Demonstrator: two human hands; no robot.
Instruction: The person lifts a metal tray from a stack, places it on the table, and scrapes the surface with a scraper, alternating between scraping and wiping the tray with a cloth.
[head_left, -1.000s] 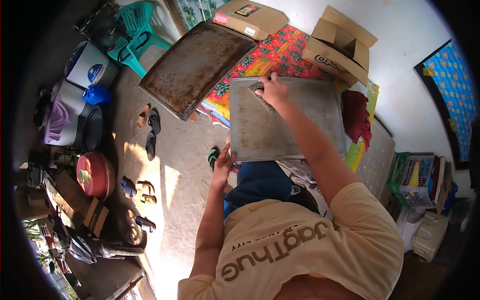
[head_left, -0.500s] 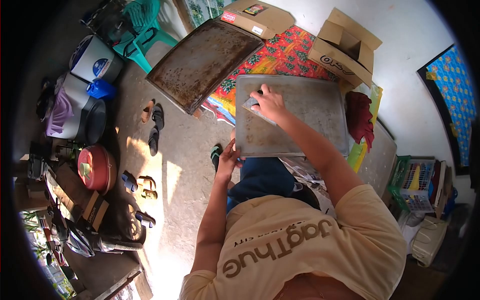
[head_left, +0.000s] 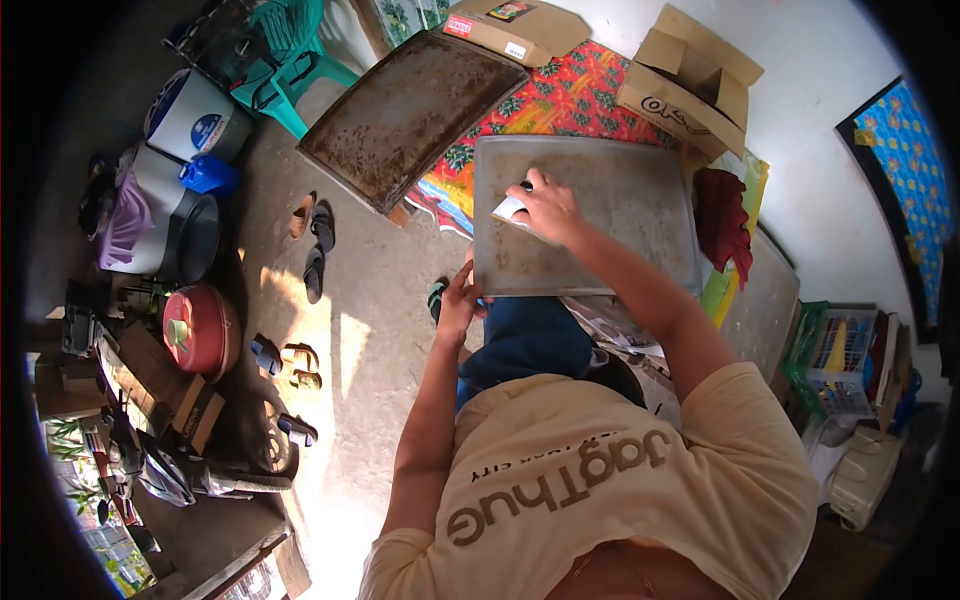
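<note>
A grey metal tray (head_left: 630, 200) with brownish stains lies over my lap and the table's near edge. My left hand (head_left: 461, 302) grips its lower left corner. On the tray's surface, my right hand (head_left: 546, 207) is closed round a flat scraper (head_left: 508, 210) with a dark grip, its pale blade lying against the metal. A second tray (head_left: 415, 115), dark and rusty, rests tilted at the table's left side, touching neither hand.
A red patterned cloth (head_left: 590, 95) covers the table, with an open cardboard box (head_left: 690, 80) and a flatter box (head_left: 515, 28) on it. A dark red cloth (head_left: 722, 225) lies right of the tray. Slippers (head_left: 322, 226) and a red tub (head_left: 200, 330) are on the left.
My right hand has shifted slightly right with the scraper, whose blade now looks brighter. The whole view has moved a little. My left hand still holds the tray's corner.
</note>
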